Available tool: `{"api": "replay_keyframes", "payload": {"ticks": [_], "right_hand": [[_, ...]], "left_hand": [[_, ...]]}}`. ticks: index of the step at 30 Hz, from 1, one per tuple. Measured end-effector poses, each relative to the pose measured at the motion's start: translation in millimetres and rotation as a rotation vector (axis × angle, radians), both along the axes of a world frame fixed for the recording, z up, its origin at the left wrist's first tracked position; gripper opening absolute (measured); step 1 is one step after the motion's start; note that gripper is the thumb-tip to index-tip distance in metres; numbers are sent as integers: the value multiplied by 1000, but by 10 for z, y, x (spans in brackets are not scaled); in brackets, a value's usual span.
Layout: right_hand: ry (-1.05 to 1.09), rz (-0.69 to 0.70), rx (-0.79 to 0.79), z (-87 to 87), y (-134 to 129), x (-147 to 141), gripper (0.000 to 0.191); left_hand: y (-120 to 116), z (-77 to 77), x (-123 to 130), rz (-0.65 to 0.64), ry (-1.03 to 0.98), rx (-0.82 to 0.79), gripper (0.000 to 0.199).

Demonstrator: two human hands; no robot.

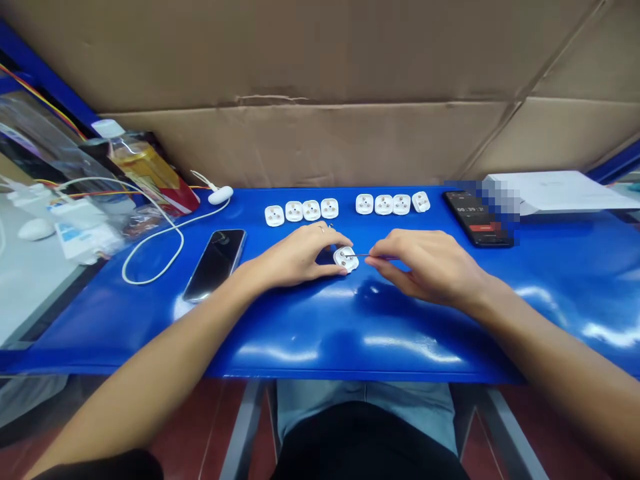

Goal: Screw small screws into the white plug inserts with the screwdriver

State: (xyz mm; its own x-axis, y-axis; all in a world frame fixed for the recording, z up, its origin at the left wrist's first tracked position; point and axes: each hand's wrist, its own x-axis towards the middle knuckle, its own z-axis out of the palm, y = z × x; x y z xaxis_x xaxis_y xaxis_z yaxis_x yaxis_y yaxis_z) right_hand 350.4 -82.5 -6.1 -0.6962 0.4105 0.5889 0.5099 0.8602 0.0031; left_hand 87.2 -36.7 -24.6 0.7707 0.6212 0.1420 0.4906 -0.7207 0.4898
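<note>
My left hand (309, 255) is pinching a white piece (345, 265) between thumb and fingers, and this piece is sitting near the middle of the blue table (310, 357). My right hand (425, 267), working from the right, is gripping a thin tool (359, 255) between thumb and forefinger; its tip is pointing into the piece, though I am failing to tell whether it is touching. Farther off, two groups of four similar pieces, a left group (311, 211) and a right group (384, 205), are lying in a row. A dark phone (215, 263) is resting at left, another phone (473, 212) at far right.
</note>
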Motion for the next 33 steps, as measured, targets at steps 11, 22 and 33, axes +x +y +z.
{"api": "replay_keyframes", "payload": {"ticks": [11,22,33], "right_hand": [[-13,-17,13,-15,13,39,9],[-25,-75,40,-20,5,43,15],[42,-223,17,-27,-14,17,24]], "left_hand": [[-17,-11,16,-8,-9,-17,41],[-20,-45,25,-7,-29,8,40],[-6,-74,31,41,-60,1,38]]}}
